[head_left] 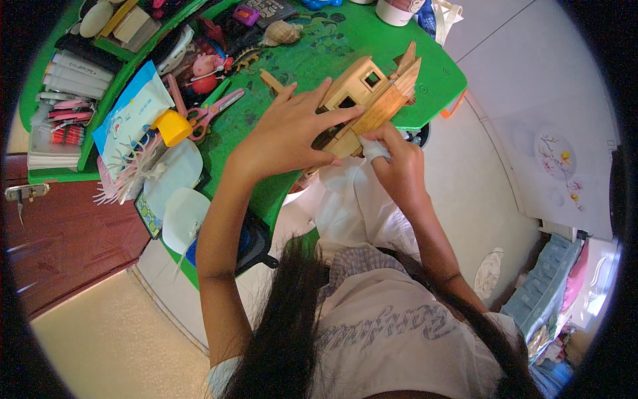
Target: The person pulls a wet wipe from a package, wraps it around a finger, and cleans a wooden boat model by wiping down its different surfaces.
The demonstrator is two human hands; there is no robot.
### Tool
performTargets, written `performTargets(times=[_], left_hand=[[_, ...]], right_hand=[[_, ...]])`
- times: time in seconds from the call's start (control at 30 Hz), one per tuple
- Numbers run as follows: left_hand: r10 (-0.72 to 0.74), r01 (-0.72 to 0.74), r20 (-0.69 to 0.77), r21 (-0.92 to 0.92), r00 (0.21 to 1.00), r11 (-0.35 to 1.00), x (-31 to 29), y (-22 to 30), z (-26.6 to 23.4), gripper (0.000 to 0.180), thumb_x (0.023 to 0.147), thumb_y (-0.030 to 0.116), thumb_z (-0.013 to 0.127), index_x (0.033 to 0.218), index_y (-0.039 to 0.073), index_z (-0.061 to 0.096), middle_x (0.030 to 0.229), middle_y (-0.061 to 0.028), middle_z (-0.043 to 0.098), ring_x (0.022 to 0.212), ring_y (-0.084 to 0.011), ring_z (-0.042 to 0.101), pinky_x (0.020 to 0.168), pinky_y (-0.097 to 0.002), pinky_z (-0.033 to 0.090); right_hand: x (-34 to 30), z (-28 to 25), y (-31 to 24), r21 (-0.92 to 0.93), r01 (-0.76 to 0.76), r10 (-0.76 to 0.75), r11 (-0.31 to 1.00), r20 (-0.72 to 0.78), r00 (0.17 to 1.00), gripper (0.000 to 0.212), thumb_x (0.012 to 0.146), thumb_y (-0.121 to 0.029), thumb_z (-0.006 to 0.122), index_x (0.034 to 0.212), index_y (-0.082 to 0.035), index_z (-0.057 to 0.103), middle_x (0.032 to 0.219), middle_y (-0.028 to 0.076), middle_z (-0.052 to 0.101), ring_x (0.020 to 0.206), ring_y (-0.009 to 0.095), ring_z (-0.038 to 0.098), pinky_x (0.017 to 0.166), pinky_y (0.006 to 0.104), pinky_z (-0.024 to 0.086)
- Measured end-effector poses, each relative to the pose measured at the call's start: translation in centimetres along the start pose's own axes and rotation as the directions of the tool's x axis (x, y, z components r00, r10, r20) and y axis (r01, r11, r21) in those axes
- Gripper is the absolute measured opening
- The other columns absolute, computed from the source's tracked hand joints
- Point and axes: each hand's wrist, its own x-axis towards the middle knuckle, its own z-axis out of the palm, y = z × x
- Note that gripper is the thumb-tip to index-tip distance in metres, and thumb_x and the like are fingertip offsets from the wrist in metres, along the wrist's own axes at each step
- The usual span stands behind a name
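A light-brown wooden model [381,110], boat-like with small square window openings, is tilted at the near edge of the green table. My left hand [282,132] lies across its left side, fingers spread over the wood and thumb along the near edge, steadying it. At the model's lower right side, my right hand [403,159] pinches a white wipe or tissue [374,149] and presses it against the wood. The palm and fingers of my left hand cover part of the model.
Left of the model, pink scissors [214,113], a yellow cap-like piece [174,128] and a blue-white packet [136,110] crowd the green table [438,80]. A shell [282,33] and small toys sit farther back. A white cup [397,12] stands at the far edge.
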Motion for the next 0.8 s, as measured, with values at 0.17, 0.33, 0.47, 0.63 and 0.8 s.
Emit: performTargets(times=[0.17, 0.33, 0.47, 0.63, 0.8], left_hand=[[-0.007, 0.007, 0.009, -0.003, 1.000, 1.000, 0.0, 0.1, -0.1, 0.084, 0.068, 0.040, 0.077, 0.142, 0.034, 0.039, 0.151, -0.0248, 0.024, 0.140, -0.0366, 0.026, 0.113, -0.0563, 0.016], [-0.012, 0.012, 0.008, 0.007, 1.000, 1.000, -0.1, 0.0, 0.1, 0.084, 0.067, 0.039, 0.078, 0.142, 0.034, 0.040, 0.151, -0.0239, 0.024, 0.140, -0.0363, 0.026, 0.112, -0.0562, 0.016], [-0.011, 0.011, 0.002, 0.010, 1.000, 1.000, -0.1, 0.1, 0.0, 0.084, 0.068, 0.038, 0.078, 0.142, 0.034, 0.039, 0.151, -0.0239, 0.024, 0.140, -0.0363, 0.026, 0.113, -0.0559, 0.017], [-0.005, 0.005, 0.003, 0.003, 1.000, 1.000, -0.2, 0.1, 0.0, 0.086, 0.068, 0.036, 0.078, 0.144, 0.036, 0.037, 0.151, -0.0247, 0.023, 0.140, -0.0366, 0.026, 0.113, -0.0554, 0.016], [-0.009, 0.009, 0.010, -0.008, 1.000, 1.000, -0.2, 0.1, 0.0, 0.088, 0.067, 0.035, 0.078, 0.144, 0.037, 0.035, 0.151, -0.0251, 0.022, 0.140, -0.0368, 0.026, 0.113, -0.0552, 0.016]], right_hand=[[0.6, 0.6, -0.6, -0.018, -0.019, 0.019, 1.000, -0.011, 1.000, 0.027, 0.069, -0.004, 0.061, 0.094, -0.012, 0.059, 0.071, 0.013, 0.066, 0.065, 0.032, 0.065, 0.057, 0.0420, 0.051], [1.1, 0.7, -1.3, -0.081, -0.045, 0.047, 0.996, 0.026, 0.999, 0.015, 0.077, -0.002, 0.066, 0.091, -0.005, 0.062, 0.081, 0.012, 0.068, 0.071, 0.029, 0.068, 0.061, 0.0341, 0.053], [1.2, 0.3, -1.5, -0.077, -0.047, 0.050, 0.996, 0.049, 0.998, 0.016, 0.077, -0.003, 0.066, 0.092, -0.005, 0.062, 0.080, 0.012, 0.068, 0.069, 0.029, 0.068, 0.060, 0.0343, 0.052], [0.4, 0.3, -0.4, -0.041, -0.026, 0.027, 0.999, 0.027, 0.999, 0.029, 0.070, -0.005, 0.062, 0.098, -0.013, 0.059, 0.074, 0.014, 0.066, 0.067, 0.032, 0.066, 0.058, 0.0414, 0.051], [-0.1, -0.3, -0.3, -0.024, -0.045, 0.046, 0.999, 0.042, 0.998, 0.029, 0.069, -0.002, 0.062, 0.096, -0.011, 0.060, 0.079, 0.015, 0.067, 0.070, 0.033, 0.066, 0.061, 0.0415, 0.051]])
